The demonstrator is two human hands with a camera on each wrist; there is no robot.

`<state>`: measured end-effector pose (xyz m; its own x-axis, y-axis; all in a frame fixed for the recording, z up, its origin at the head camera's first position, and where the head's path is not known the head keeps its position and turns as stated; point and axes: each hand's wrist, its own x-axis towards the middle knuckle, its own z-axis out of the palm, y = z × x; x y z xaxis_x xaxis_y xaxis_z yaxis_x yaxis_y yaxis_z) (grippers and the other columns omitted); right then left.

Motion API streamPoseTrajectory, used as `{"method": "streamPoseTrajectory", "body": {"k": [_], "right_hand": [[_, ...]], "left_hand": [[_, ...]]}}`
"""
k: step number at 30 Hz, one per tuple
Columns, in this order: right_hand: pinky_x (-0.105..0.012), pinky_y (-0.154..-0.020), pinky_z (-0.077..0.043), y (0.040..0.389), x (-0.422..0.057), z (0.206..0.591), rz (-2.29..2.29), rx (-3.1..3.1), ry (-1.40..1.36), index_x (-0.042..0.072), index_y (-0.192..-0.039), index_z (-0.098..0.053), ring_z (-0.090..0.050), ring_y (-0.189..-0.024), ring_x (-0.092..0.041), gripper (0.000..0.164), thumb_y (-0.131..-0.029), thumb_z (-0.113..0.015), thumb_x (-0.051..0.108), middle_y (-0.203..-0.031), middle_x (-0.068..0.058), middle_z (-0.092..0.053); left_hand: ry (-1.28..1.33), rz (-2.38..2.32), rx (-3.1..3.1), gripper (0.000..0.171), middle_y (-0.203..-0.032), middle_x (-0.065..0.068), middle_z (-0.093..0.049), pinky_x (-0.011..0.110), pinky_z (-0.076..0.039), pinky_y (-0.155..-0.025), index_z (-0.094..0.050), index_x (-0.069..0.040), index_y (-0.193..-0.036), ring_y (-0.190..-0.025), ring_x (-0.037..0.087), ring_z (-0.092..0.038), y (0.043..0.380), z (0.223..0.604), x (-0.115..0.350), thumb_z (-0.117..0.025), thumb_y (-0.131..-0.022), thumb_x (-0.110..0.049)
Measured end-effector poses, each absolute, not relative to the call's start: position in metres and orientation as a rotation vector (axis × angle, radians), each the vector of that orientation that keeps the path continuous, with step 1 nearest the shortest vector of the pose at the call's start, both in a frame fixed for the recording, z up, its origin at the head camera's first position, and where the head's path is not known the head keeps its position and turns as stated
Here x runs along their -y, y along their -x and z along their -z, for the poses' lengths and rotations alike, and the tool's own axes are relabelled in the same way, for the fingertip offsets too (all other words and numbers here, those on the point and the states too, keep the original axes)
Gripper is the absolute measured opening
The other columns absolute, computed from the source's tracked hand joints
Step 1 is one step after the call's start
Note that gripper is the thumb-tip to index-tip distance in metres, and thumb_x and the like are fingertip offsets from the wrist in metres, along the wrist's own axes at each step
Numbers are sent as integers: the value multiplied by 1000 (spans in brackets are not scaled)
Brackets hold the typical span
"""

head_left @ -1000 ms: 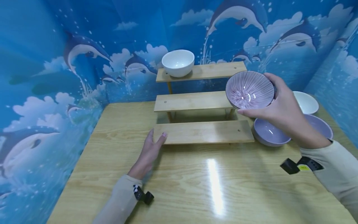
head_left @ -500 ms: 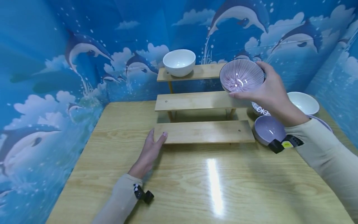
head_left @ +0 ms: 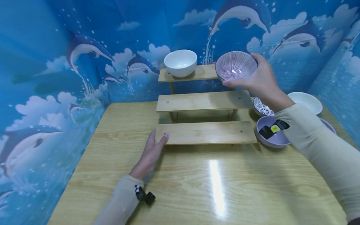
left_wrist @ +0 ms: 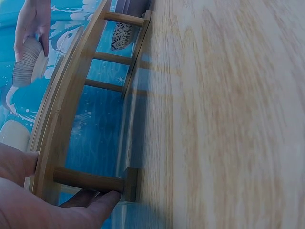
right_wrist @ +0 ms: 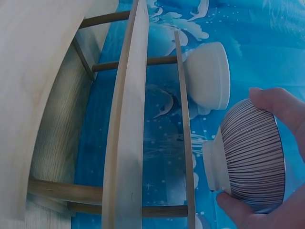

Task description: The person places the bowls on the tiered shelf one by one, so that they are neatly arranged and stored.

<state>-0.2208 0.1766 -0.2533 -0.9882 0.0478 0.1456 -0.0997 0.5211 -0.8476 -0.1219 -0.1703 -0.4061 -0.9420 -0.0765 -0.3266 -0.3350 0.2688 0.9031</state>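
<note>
A three-step wooden shelf rack (head_left: 206, 132) stands on the table. My left hand (head_left: 146, 153) grips the left end of its lowest step, thumb on top and fingers below, beside a leg in the left wrist view. My right hand (head_left: 262, 76) holds a purple, finely striped bowl (head_left: 236, 65) by rim and base, its inside tilted towards me. That bowl overlaps the right part of the top step in the head view; in the right wrist view its foot faces the top board with a gap between. A white bowl (head_left: 180, 63) sits upright at the top step's left end.
Right of the rack are a black-and-white patterned bowl (head_left: 262, 107), a lavender bowl (head_left: 274, 141), another lavender rim (head_left: 329, 125) behind the right sleeve, and a white bowl (head_left: 307, 100). A blue dolphin-print backdrop (head_left: 140, 28) rises behind the table (head_left: 180, 184).
My right hand has carried the striped bowl up and leftwards, from beside the middle step to the top step's right part. The left hand stays on the lowest step.
</note>
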Motion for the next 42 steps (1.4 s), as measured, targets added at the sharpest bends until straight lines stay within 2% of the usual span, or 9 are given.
{"method": "streamPoseTrajectory", "body": {"k": [6,14,21,30,42], "right_hand": [[-49,-111,-44,234,-175,254,-1456,2613,-10,18,-163,-15,-42,-136,-31,122,-72,-91,46,-158,-11,-33],[-52,-116,-37,248,-173,254,-1420,2654,35,19,-164,-9,-35,-143,-32,125,-73,-87,54,-162,-11,-28],[-49,-117,-35,259,-171,254,-1464,2655,57,19,-164,-5,-33,-145,-29,128,-72,-87,55,-164,-10,-24],[-46,-118,-34,268,-164,257,-1477,2644,88,19,-164,-5,-33,-145,-28,127,-73,-86,55,-163,-11,-24],[-44,-121,-29,278,-156,257,-1496,2651,131,19,-164,-3,-28,-149,-27,128,-74,-85,58,-166,-8,-20]], "left_hand": [[374,-1750,-2316,95,-169,12,-4,53,-6,-124,-7,-11,-164,-155,32,-1,121,406,171,-58,-98,-57],[384,-1747,-2316,94,-169,13,-3,53,-6,-125,-6,-10,-163,-155,32,0,122,407,170,-57,-99,-55],[340,-1782,-2311,86,-168,9,-17,52,-12,-124,-12,-13,-163,-154,29,-11,123,408,169,-56,-100,-52],[377,-1757,-2321,94,-169,10,-7,52,-8,-125,-7,-11,-164,-155,30,-4,122,409,169,-56,-98,-57],[368,-1757,-2326,93,-169,10,-8,53,-8,-124,-7,-12,-164,-155,30,-5,122,410,169,-56,-99,-57]]}}
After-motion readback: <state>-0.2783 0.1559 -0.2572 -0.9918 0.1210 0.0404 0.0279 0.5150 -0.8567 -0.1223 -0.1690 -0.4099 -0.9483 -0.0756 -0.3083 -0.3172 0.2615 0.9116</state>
